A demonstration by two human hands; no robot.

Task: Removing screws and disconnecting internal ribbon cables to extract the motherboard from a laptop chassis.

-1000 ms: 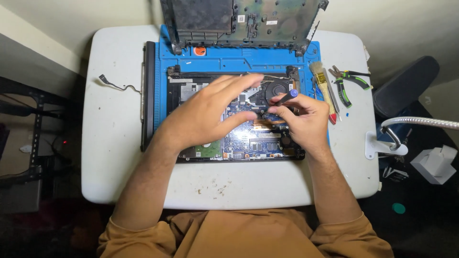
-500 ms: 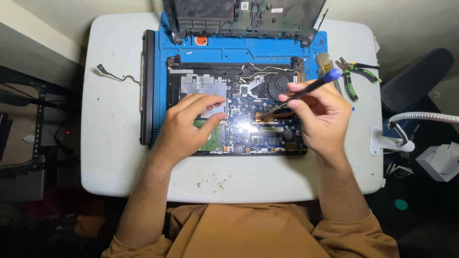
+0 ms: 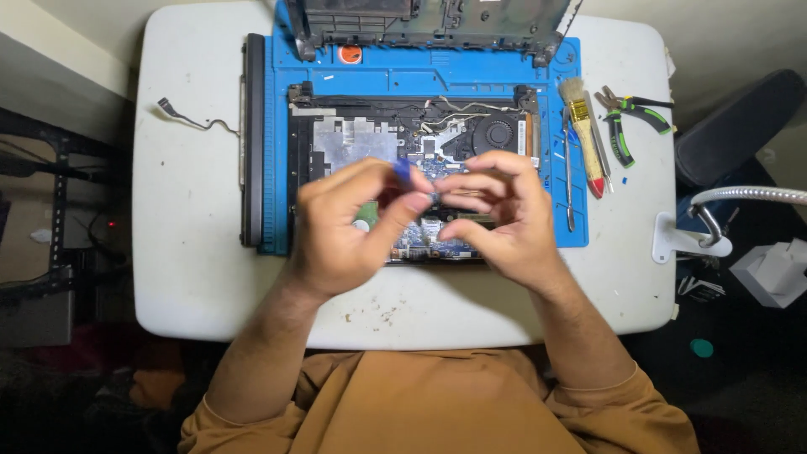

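While both hands meet above the middle of the white table (image 3: 193,277), the largest thing under them is the blue repair mat (image 3: 420,63), and on it lies the opened laptop base (image 3: 353,143) with its bare circuit board, a flat grey shield at 10 o'clock and a round black fan (image 3: 498,134) at 1 o'clock. This board looks stiff but fragile, so I judge it should be held only by its outer frame, never by the parts on it. At 12 o'clock the detached laptop cover (image 3: 420,21) leans upright. At 3 o'clock, beside the mat's edge, lie a small brush (image 3: 584,126) and green-handled pliers (image 3: 626,126). The left hand (image 3: 345,227) is closed, with thumb and fingers pinched on a small blue-tipped tool (image 3: 403,171), light and thin, probably slippery. The right hand (image 3: 496,223) curls its fingers toward the same point; whether it grips something I cannot tell. No real container is in view.
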